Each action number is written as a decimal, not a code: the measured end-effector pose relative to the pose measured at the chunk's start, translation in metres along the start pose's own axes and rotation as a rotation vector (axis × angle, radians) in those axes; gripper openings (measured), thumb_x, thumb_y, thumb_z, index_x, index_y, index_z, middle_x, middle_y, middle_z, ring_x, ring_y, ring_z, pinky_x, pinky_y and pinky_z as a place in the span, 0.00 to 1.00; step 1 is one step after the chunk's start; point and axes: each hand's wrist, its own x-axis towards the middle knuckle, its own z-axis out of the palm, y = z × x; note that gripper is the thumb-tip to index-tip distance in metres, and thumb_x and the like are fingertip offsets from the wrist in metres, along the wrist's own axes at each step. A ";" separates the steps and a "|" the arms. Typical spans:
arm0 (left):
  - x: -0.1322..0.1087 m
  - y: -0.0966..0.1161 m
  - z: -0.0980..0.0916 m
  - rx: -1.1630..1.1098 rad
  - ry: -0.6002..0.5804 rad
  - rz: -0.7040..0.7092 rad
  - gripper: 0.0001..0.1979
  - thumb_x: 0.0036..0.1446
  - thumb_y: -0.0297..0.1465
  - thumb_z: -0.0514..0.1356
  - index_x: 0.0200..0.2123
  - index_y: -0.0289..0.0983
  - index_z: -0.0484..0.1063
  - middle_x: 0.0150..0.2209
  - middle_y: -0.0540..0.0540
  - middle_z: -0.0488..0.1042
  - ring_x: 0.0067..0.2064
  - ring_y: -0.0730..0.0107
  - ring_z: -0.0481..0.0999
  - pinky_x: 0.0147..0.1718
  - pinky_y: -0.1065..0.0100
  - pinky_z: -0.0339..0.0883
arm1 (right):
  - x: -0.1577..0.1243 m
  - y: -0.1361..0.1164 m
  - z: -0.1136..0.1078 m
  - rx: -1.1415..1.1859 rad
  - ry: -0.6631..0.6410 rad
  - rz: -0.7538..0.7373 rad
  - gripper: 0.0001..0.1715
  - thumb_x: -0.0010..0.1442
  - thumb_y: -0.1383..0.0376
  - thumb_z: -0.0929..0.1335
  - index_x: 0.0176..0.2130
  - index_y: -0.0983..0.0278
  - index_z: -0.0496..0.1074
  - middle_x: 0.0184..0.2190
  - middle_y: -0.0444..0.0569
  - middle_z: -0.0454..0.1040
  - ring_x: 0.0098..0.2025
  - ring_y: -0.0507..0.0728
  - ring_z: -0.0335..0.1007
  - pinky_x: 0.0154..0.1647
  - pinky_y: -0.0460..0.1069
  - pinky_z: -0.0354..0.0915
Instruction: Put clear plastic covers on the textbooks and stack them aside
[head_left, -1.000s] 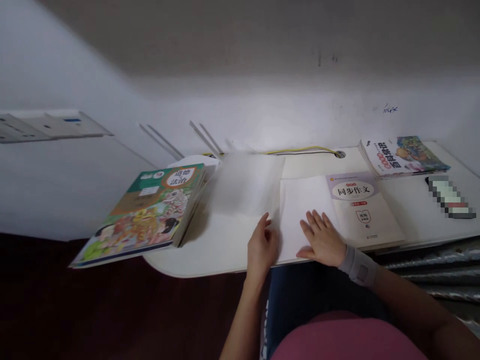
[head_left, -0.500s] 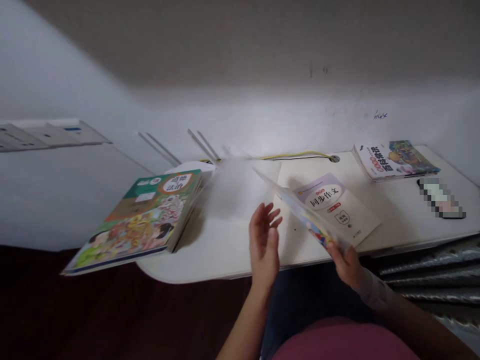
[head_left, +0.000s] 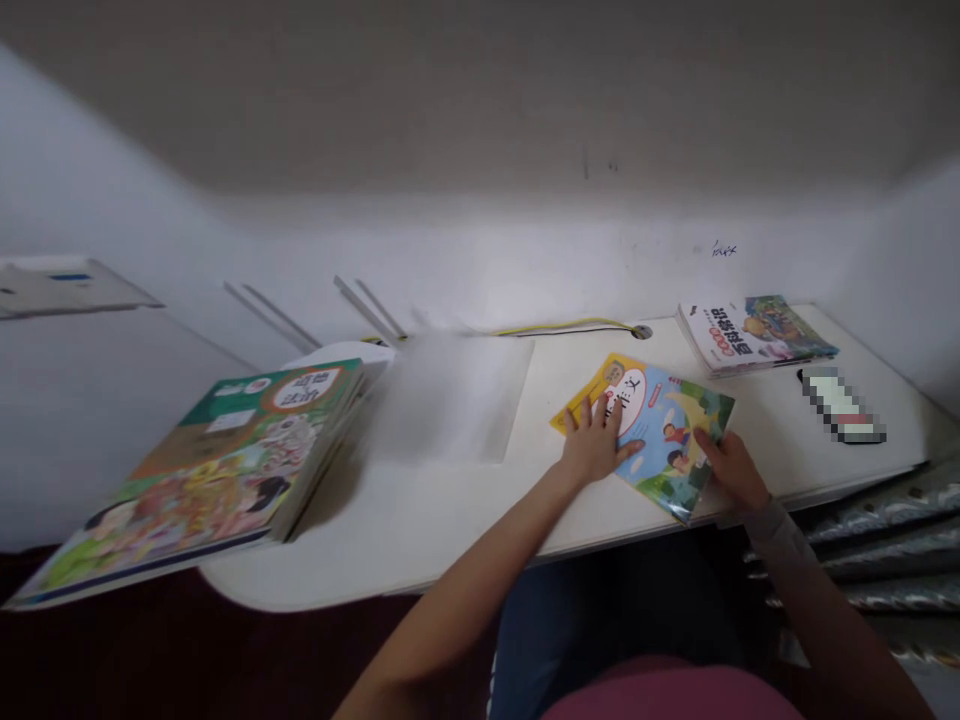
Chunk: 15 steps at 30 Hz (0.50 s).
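The colourful yellow-and-blue paperback book (head_left: 660, 430) now lies flat on the white desk (head_left: 450, 530), cover up, no more lifted as before; the left hand (head_left: 592, 448) rests open on it, and the right hand (head_left: 731, 468) touches its lower edge, grasping or not I cannot tell

a paperback composition book (head_left: 652, 430), blue and yellow cover, cartoon children, lying flat, face up, turned at an angle
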 end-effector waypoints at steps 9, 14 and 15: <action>-0.027 -0.025 -0.032 -0.137 0.050 -0.182 0.24 0.60 0.47 0.46 0.45 0.38 0.72 0.42 0.36 0.74 0.42 0.55 0.74 0.42 0.58 0.63 | 0.057 0.006 -0.043 -0.203 0.042 -0.026 0.20 0.41 0.51 0.72 0.26 0.65 0.73 0.22 0.46 0.74 0.26 0.56 0.68 0.26 0.49 0.63; 0.020 -0.069 -0.037 -0.315 0.065 -0.302 0.22 0.61 0.42 0.45 0.34 0.35 0.73 0.37 0.37 0.76 0.37 0.59 0.75 0.34 0.66 0.63 | 0.071 0.002 -0.042 0.014 -0.010 0.011 0.22 0.43 0.50 0.71 0.29 0.67 0.76 0.26 0.48 0.76 0.28 0.56 0.70 0.30 0.50 0.65; 0.033 -0.071 -0.035 -0.344 0.062 -0.300 0.22 0.61 0.43 0.46 0.34 0.35 0.73 0.35 0.37 0.76 0.36 0.60 0.75 0.33 0.67 0.62 | 0.071 0.002 -0.040 0.046 0.012 0.010 0.22 0.43 0.50 0.71 0.29 0.66 0.76 0.26 0.48 0.76 0.29 0.56 0.70 0.31 0.50 0.65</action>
